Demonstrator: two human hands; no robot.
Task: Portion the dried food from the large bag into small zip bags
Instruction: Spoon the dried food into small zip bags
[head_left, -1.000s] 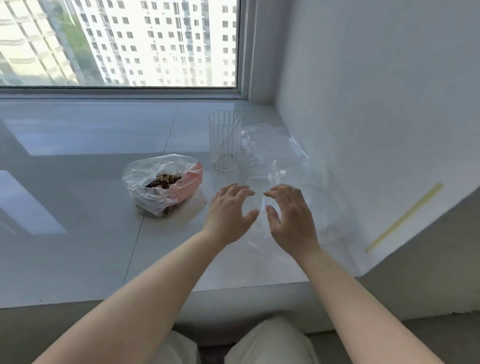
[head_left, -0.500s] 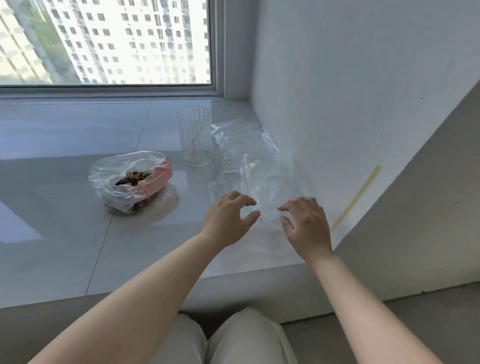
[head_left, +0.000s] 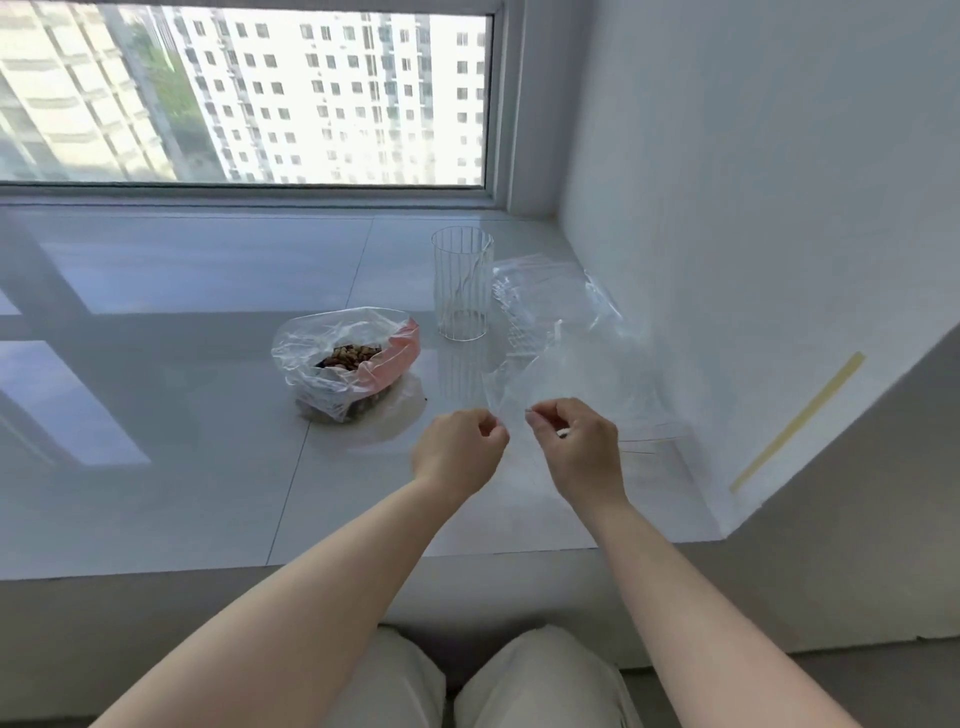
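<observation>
Clear, flimsy small zip bag (head_left: 545, 384) hangs pinched at its near edge between left hand (head_left: 457, 449) and right hand (head_left: 582, 447), likely slippery.

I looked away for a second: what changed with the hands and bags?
Both hands went from spread open over the clear zip bag to pinching its near edge: left hand, right hand, lifting it slightly. The food bag and glass stayed put.

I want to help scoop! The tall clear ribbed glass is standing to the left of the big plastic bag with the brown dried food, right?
Not quite. The head view shows the tall clear ribbed glass standing to the right of the big plastic bag with the brown dried food, not the left.
</observation>
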